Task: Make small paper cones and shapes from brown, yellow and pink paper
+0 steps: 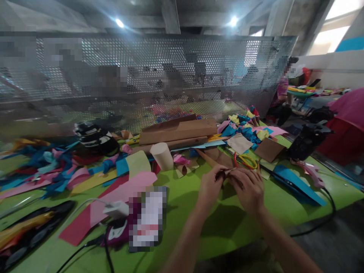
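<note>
The one camera sits on the worker's own head, so it looks out over the green table [182, 197] from its near side, facing forward and tipped down. Both forearms [190, 229] rise from the bottom of the view, bringing the left hand [212, 184] and right hand [250, 185] in close, right of centre. Beyond them it reaches across the tabletop to a perforated metal screen [159, 51], then up to the ceiling lights [120, 23]. Off right, the wide sweep passes the screen's end to a co-worker [281, 89] farther back.
</note>
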### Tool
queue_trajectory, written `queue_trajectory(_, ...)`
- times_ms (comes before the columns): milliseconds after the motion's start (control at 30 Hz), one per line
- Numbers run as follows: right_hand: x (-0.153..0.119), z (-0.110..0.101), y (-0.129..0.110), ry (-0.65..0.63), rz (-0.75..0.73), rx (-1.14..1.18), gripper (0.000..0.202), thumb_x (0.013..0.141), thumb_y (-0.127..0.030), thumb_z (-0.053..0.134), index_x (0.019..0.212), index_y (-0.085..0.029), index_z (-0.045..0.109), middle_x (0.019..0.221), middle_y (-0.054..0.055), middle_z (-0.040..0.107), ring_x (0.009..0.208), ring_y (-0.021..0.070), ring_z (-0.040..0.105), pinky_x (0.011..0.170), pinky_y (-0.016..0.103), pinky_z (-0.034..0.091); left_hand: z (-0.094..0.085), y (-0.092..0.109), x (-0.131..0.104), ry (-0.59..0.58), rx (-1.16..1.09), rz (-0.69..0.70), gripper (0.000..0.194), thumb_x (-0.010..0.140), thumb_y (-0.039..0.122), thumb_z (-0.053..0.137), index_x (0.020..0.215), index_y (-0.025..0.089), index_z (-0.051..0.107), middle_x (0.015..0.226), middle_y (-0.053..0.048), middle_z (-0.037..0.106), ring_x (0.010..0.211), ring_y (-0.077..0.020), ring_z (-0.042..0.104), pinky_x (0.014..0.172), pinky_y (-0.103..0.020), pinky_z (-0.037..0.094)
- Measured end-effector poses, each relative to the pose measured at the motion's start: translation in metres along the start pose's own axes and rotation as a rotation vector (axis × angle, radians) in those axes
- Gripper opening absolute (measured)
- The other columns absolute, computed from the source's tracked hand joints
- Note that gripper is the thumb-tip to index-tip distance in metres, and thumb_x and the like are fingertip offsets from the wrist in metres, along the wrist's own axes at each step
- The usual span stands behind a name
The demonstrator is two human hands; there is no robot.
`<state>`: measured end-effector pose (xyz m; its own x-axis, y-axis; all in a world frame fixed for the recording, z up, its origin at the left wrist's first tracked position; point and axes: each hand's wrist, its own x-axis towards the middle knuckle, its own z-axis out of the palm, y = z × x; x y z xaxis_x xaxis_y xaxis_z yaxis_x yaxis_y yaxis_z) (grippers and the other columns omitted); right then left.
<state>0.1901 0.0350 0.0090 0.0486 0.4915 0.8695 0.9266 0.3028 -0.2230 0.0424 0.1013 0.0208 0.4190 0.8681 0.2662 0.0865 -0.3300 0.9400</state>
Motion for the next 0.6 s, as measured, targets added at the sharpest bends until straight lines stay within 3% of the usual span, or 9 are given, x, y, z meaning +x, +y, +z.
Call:
queue_trajectory(233, -0.0001, 0.0005, -0.0005, -0.013, -0.017, 0.005, 0.017, 0.094, -0.017, 0.068, 0.108, -0.026, 0.072, 0.103, 0.003, 0.078, 0.091, 0.0206, 0.069, 0.084, 0.036, 0.047, 0.0003, -0.0030, 0.0015, -0.001, 0.038, 0.037, 0.019, 0.089, 0.018, 0.056, 0.099, 0.021, 0.072, 0.085, -0.002, 0.071, 0.069, -0.0142, 0.060, 0.065, -0.022, 0.048)
queue_trajectory(433, -0.0022, 0.0030, 0.0016, -0.022, -0.021, 0.010, 0.022, 0.095, -0.019, 0.069, 0.113, -0.029, 0.074, 0.106, 0.002, 0.078, 0.094, 0.0202, 0.070, 0.085, 0.037, 0.048, -0.0012, 0.0001, 0.0047, 0.060, 0.118, 0.144, 0.019, 0.086, 0.010, 0.056, 0.093, 0.019, 0.072, 0.093, -0.006, 0.070, 0.087, -0.0190, 0.063, 0.081, -0.028, 0.049)
queue_trajectory(600, -0.0030, 0.0044, 0.0024, -0.027, -0.020, 0.019, 0.024, 0.095, -0.019, 0.068, 0.115, -0.030, 0.073, 0.107, 0.001, 0.078, 0.095, 0.0209, 0.070, 0.086, 0.038, 0.049, 0.0006, 0.0018, 0.0034, 0.079, 0.128, 0.118, 0.016, 0.088, 0.015, 0.060, 0.098, 0.020, 0.071, 0.097, -0.006, 0.073, 0.088, -0.0198, 0.065, 0.083, -0.030, 0.049)
